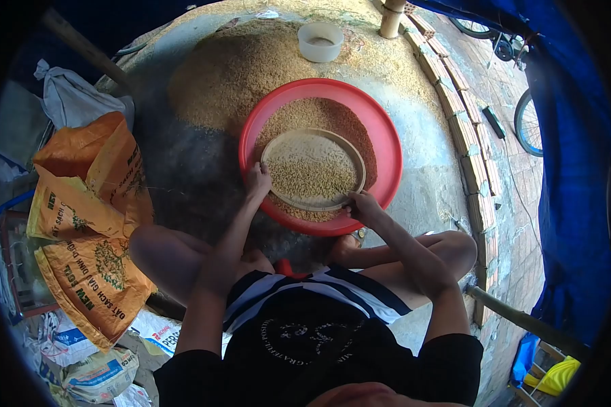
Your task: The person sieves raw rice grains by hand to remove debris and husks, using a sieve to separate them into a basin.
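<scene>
Centrally, round sieve: lies within the outline of the red plastic basin, toward its near side; whether it rests on the contents or is held just clear cannot be told. Its place suggests that anything passing the mesh is meant to be caught below.
Sieve load: yellowish grain, possibly unhusked rice, spread over the middle and near part; paler mesh shows at the far side.
Left hand: at the sieve's left edge, fingers pinching the rim.
Right hand: at the lower right edge, thumb and fingers pinching the rim; the grips are nearly opposite, probably to keep the sieve level and leave the mesh uncovered.
Basin contents: finer-looking yellow-brown material, banked toward the far and left sides; the bare red wall shows at right.
Basin position: on the concrete floor, just before the seated person's crossed legs, apparently for easy reach by both arms.
Loose heap: yellow-brown, on the floor beyond the basin, seemingly kept near at hand.
Translucent tub: upright behind the basin, beside the heap, perhaps for scooping.
Orange printed sacking: slumped by the left knee.
Brick row: along the right, apparently an edging.
</scene>
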`<state>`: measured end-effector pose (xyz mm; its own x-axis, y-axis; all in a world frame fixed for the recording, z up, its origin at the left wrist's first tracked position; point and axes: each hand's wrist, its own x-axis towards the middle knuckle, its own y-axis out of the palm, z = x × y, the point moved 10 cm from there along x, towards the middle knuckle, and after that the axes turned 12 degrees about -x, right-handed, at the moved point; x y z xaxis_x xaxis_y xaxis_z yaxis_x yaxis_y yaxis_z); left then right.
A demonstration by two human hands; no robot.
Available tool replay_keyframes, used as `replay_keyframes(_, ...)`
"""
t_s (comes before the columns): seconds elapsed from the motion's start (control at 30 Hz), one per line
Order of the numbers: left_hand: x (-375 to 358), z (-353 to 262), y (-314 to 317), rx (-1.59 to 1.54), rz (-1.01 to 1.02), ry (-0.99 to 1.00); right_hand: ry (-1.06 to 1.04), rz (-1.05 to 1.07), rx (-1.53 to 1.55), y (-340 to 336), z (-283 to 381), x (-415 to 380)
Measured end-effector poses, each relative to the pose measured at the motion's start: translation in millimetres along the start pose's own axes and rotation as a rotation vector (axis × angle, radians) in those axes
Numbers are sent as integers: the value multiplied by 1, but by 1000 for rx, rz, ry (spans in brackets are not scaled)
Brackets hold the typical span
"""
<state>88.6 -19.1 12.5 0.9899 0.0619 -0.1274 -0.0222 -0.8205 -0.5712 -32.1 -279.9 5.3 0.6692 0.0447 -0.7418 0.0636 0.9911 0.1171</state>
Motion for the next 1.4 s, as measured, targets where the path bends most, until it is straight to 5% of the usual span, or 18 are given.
replay_keyframes(0.07, 1, -14, -8, -32, -12, 29, 30, 9, 8, 2, -1, -2)
replay_keyframes(0.17, -9, -75, -44, -256, -171, 252, -228, -88, -93, 1, 39, -15)
replay_keyframes(0.27, 1, -64, -39, -245, -153, 238, -358, -177, -149, -1, 51, -22)
replay_keyframes(0.57, 6, 10, 0, -114, 62, -85, 101, -21, 22, 5, -20, -7)
replay_keyframes(0.63, 9, 18, -4, -218, 70, -149, -303, -46, -260, 23, 33, -28)
replay_keyframes(0.73, 16, 16, -18, -384, -53, -65, -593, -35, -288, 48, 83, -66)
replay_keyframes(0.93, 9, -24, -30, -179, -110, 92, -217, -68, -264, 13, 36, -12)
replay_keyframes(1.07, -20, -97, -61, -379, -223, 318, -329, -121, -223, 2, 43, -11)
replay_keyframes(1.13, -29, -112, -73, -563, -244, 345, -547, -216, -201, -3, 67, -22)
replay_keyframes(1.33, -10, -56, -45, -257, -266, 259, -224, -143, -239, -3, 37, 0)
replay_keyframes(1.4, -17, -66, -51, -317, -286, 284, -328, -151, -239, 0, 46, -12)
